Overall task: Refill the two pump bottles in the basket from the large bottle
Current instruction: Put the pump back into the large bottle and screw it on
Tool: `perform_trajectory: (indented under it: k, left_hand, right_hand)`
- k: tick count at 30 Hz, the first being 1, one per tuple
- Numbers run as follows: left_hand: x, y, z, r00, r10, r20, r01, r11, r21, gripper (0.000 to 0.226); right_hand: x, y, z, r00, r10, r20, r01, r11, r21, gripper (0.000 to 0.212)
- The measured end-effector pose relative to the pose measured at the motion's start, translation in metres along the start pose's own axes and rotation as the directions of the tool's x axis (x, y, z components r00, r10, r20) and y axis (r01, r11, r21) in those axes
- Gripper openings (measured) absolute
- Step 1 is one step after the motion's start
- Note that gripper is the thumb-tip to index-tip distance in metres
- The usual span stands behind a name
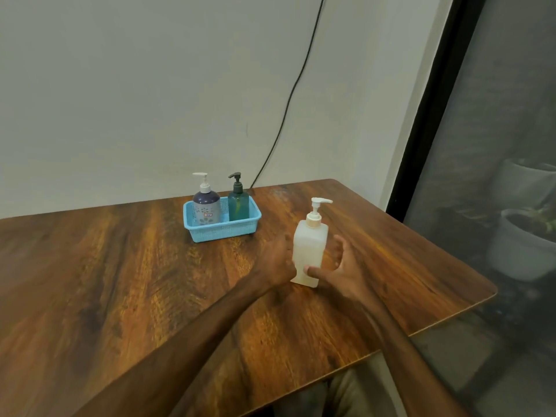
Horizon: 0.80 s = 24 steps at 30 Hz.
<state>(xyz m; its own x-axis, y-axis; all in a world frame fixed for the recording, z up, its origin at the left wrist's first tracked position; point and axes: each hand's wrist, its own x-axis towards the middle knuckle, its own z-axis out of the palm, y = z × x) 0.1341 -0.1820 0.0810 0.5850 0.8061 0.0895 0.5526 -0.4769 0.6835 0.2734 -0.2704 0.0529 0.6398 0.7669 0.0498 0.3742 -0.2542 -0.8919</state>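
A large white pump bottle [310, 248] stands upright on the wooden table [120, 281]. My left hand [278, 260] wraps the bottle's left side. My right hand [337, 269] is at its right side, thumb on the lower front, fingers spread apart behind it. Further back sits a light blue basket [222, 231] holding two pump bottles: a purple-grey one with a white pump [206, 203] on the left and a green one with a dark pump [238, 200] on the right.
The table's right edge [469, 302] runs diagonally close to the large bottle. A black cable [288, 106] hangs down the wall behind the basket. Grey plant pots [523, 245] stand beyond a dark screen on the right.
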Motion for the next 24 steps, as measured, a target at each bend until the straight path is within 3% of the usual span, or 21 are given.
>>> perform_trajectory:
  k: [3, 6, 9, 11, 13, 14, 15, 16, 18, 24]
  left_hand:
    - [0.006, -0.005, 0.003, 0.999, 0.001, 0.036, 0.0, 1.0, -0.031, 0.05]
    - [0.019, -0.01, 0.004, 0.998, 0.044, 0.054, -0.043, 0.999, -0.032, 0.046]
    - [0.038, -0.015, 0.005, 0.998, 0.061, 0.033, -0.062, 0.998, 0.012, 0.022]
    - [0.074, -0.019, -0.002, 0.995, 0.047, 0.087, -0.054, 0.996, 0.077, 0.017]
    - [0.114, -0.017, -0.006, 0.922, -0.006, 0.387, -0.068, 0.982, 0.177, 0.021]
    - [0.138, -0.019, -0.001, 0.889, -0.028, 0.458, -0.088, 0.97, 0.228, 0.024]
    - [0.153, -0.017, 0.004, 0.909, -0.033, 0.416, -0.112, 0.941, 0.319, 0.028]
    - [0.165, -0.014, 0.01, 0.959, -0.006, 0.284, -0.111, 0.912, 0.396, 0.032]
    - [0.184, -0.008, 0.02, 0.983, 0.07, 0.169, -0.135, 0.899, 0.416, 0.039]
    - [0.244, -0.001, 0.04, 0.944, -0.022, 0.331, -0.108, 0.923, 0.37, 0.014]
  right_hand:
    - [0.014, 0.007, 0.005, 0.985, 0.029, 0.168, -0.02, 0.998, -0.058, 0.111]
    - [0.03, 0.015, 0.008, 0.97, 0.078, 0.228, -0.062, 0.995, -0.077, 0.118]
    - [0.059, 0.015, 0.005, 0.989, 0.043, 0.139, -0.034, 0.997, -0.064, 0.115]
    - [0.083, 0.006, -0.001, 0.999, -0.016, 0.048, 0.016, 1.0, -0.008, 0.107]
    - [0.115, -0.008, -0.01, 0.998, -0.055, -0.032, 0.056, 0.998, 0.022, 0.093]
    - [0.134, -0.014, -0.015, 0.996, -0.064, -0.065, 0.066, 0.998, 0.025, 0.089]
    - [0.154, -0.02, -0.019, 0.993, -0.076, -0.095, 0.079, 0.997, 0.024, 0.087]
    - [0.174, -0.025, -0.023, 0.988, -0.089, -0.125, 0.092, 0.996, 0.019, 0.086]
    - [0.213, -0.03, -0.029, 0.978, -0.113, -0.176, 0.117, 0.993, 0.012, 0.084]
    - [0.32, -0.018, -0.039, 0.953, -0.128, -0.273, 0.113, 0.991, -0.071, 0.082]
